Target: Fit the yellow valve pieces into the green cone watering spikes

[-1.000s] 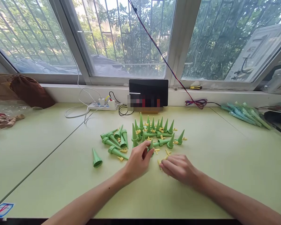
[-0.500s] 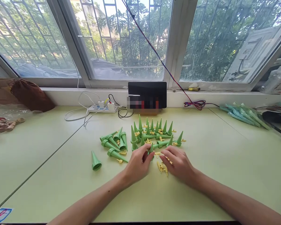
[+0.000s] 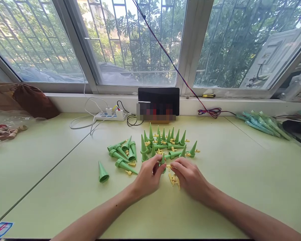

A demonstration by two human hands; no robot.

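Observation:
My left hand (image 3: 149, 174) is closed on a green cone (image 3: 163, 158) that points upward. Just to its right, my right hand (image 3: 189, 174) pinches a small yellow fitting (image 3: 169, 166) at the cone's side. Several loose yellow fittings (image 3: 175, 180) lie on the table under my right fingers. Behind both hands stand several upright green cones (image 3: 151, 134) with yellow pieces at their sides, some cones lying among them. Left of my left hand is a pile of lying green cones (image 3: 117, 154). A single green cone (image 3: 103, 173) rests apart, its open end facing front right.
A black tablet (image 3: 159, 100) leans at the back of the pale green table (image 3: 65, 187). Left of it is a power strip (image 3: 110, 115) with cables. A brown bag (image 3: 36, 101) sits far left; blue-green plastic strips (image 3: 263, 124) lie at right.
My right fingers have closed together on the yellow fitting beside the held cone. My left hand keeps its grip, and the view has shifted slightly.

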